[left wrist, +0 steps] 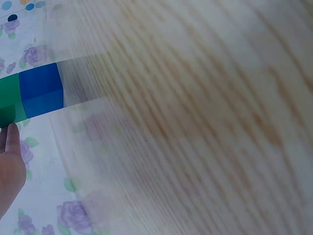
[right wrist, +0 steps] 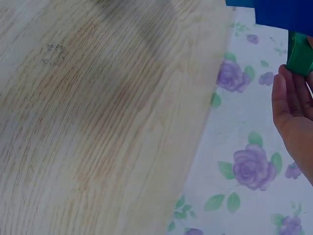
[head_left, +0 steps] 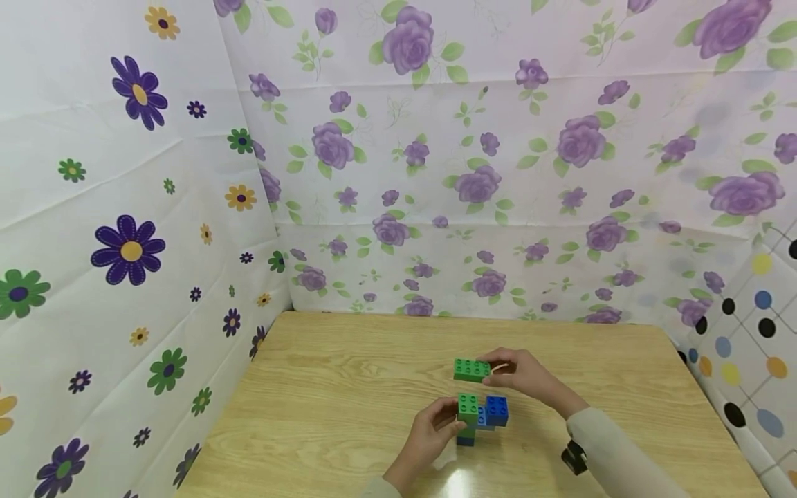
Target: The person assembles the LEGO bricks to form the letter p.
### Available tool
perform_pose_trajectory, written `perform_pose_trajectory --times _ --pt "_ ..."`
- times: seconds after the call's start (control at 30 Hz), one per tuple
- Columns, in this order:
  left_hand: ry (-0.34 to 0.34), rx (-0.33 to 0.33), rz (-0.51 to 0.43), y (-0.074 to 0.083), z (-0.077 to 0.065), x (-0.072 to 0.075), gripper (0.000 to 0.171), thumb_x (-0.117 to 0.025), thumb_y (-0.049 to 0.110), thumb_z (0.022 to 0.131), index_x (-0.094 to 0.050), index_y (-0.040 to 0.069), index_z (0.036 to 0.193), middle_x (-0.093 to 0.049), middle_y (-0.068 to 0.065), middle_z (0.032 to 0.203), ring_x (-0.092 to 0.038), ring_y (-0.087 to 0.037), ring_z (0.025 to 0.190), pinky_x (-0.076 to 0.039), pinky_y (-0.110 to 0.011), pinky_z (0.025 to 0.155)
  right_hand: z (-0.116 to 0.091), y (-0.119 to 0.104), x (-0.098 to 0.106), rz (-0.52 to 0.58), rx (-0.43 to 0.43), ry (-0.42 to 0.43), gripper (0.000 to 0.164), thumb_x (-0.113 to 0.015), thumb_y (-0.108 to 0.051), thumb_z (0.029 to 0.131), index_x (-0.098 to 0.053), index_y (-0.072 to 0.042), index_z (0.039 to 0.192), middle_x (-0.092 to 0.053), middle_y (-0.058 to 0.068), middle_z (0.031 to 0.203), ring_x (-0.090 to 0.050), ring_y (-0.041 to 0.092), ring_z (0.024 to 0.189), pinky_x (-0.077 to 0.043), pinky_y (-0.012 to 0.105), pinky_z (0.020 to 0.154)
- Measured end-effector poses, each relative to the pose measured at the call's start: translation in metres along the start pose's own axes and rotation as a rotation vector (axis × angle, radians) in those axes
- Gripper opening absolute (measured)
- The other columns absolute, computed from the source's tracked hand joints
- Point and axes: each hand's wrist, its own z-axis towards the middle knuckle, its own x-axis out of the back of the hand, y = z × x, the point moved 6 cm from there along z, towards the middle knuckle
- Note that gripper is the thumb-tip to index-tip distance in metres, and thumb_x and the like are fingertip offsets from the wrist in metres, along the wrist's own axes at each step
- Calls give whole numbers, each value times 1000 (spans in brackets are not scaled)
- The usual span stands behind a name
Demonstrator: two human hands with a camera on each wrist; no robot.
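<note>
My left hand [head_left: 429, 430] grips a small tower of toy building bricks from its left side, thumb in front. The tower has green bricks [head_left: 468, 407] over a dark blue bottom brick [head_left: 465, 441]. A light blue brick [head_left: 482, 419] juts out to the right, with a blue brick [head_left: 497, 410] on top. Just behind and above the tower, my right hand [head_left: 521, 375] pinches a long green brick [head_left: 468, 370] by its right end, studs up. In the left wrist view, the fingertips touch the tower's green part [left wrist: 10, 98] above its blue bottom [left wrist: 42, 90].
The bricks are over a wooden table [head_left: 324, 387]. Flower-patterned sheets [head_left: 373, 173] hang behind it and at the left, and a dotted sheet [head_left: 747, 360] at the right. A black wrist device [head_left: 573, 457] sits at the right sleeve.
</note>
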Motion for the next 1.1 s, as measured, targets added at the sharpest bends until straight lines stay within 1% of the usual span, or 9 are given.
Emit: perform_pose_trajectory --times 0.13,0.27,0.43,0.57,0.7,0.8,1.03,1.1 --pt "6 17 6 2 -1 0 35 -67 13 89 -58 9 123 -60 -7 125 -56 -23 119 -48 -24 99 -3 -9 -2 -9 42 -17 40 -71 -23 89 -62 -11 125 -60 10 119 -62 19 101 -57 25 82" --pt "13 34 5 1 -1 0 34 -67 12 89 -59 10 123 -60 -6 124 -56 -22 119 -48 -23 99 -8 -18 -3 -15 61 -30 38 -71 -23 89 -63 -12 125 -61 8 118 -61 18 101 -55 24 85" --pt "10 16 -6 1 -1 0 36 -67 11 89 -58 8 124 -59 -7 125 -56 -22 119 -48 -23 99 -14 -26 -3 -14 87 -38 38 -72 -22 88 -63 -11 123 -62 9 115 -62 18 99 -56 25 86" --pt "8 -7 -8 1 -1 0 35 -66 10 90 -57 6 124 -59 -9 125 -56 -23 119 -48 -24 99 -19 -26 -5 0 110 -55 39 -72 -21 88 -63 -10 124 -62 9 116 -62 17 99 -56 26 86" --pt "7 2 -2 0 -1 0 35 -67 11 90 -58 9 124 -59 -7 125 -56 -22 119 -48 -24 99 -25 -25 -6 15 121 -69 39 -72 -19 88 -62 -9 125 -61 10 116 -62 16 99 -56 29 87" --pt "2 -8 -1 -1 0 0 35 -67 11 90 -58 9 123 -60 -7 125 -56 -22 119 -48 -24 100 -29 -25 -7 20 130 -67 38 -72 -19 88 -63 -9 124 -61 11 116 -61 16 98 -56 30 86" --pt "4 -27 5 -1 0 1 34 -67 12 89 -59 10 122 -60 -6 124 -57 -20 118 -48 -24 99 -36 -27 -8 13 131 -74 38 -72 -20 88 -63 -11 123 -60 10 118 -60 15 100 -56 30 86" --pt "4 -30 6 -2 0 1 35 -67 12 89 -58 9 123 -60 -6 125 -57 -20 118 -48 -24 99 -37 -27 -9 4 132 -74 38 -73 -21 87 -64 -12 123 -61 9 117 -61 14 100 -56 32 86"
